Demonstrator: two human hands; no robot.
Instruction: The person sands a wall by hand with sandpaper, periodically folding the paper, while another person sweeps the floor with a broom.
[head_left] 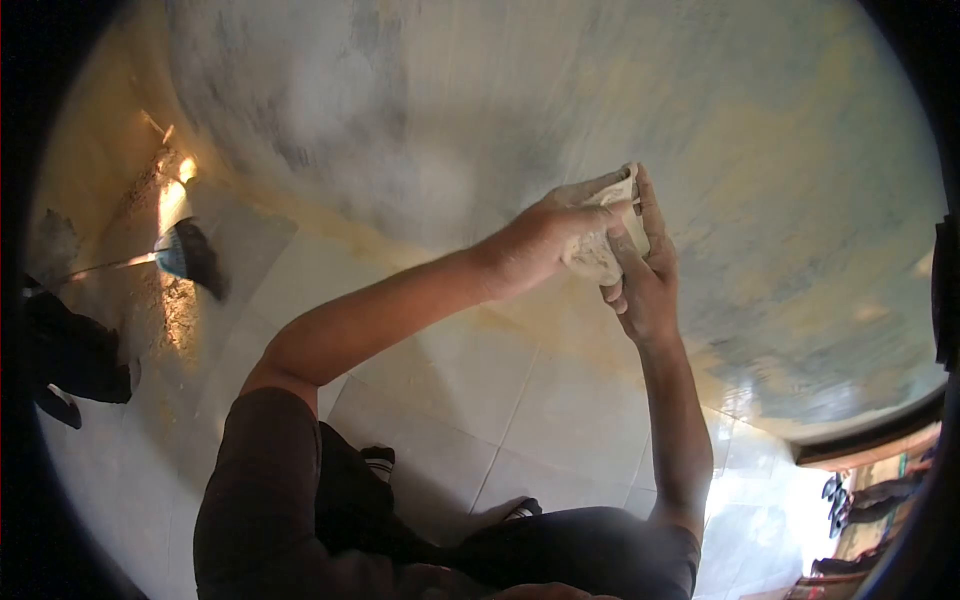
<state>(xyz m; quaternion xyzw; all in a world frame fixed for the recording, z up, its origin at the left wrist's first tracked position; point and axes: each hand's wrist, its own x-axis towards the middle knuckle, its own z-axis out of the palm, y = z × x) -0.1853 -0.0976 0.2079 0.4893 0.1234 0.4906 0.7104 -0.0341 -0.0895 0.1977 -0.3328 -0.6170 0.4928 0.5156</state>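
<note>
A pale, dusty, folded piece (592, 258), like a sheet or cloth, is held up between my two hands. My left hand (548, 232) grips it from the left, with the thumb laid across its front. On the right side, my right hand (645, 275) pinches the same piece, with some fingers reaching up along its edge. Pale dust coats the fingers of both hands. Behind them rises a large smooth surface (760, 190) with patchy grey and yellowish smears. What the folded piece is made of, I cannot tell.
Pale floor tiles (440, 400) lie below my arms, around my feet. Further left, a dark and blue object (185, 258) meets a thin stick near a sunlit strip of debris (178, 310). Dark clothing (75, 350) shows at the far left. People's legs (880, 492) appear at the lower right.
</note>
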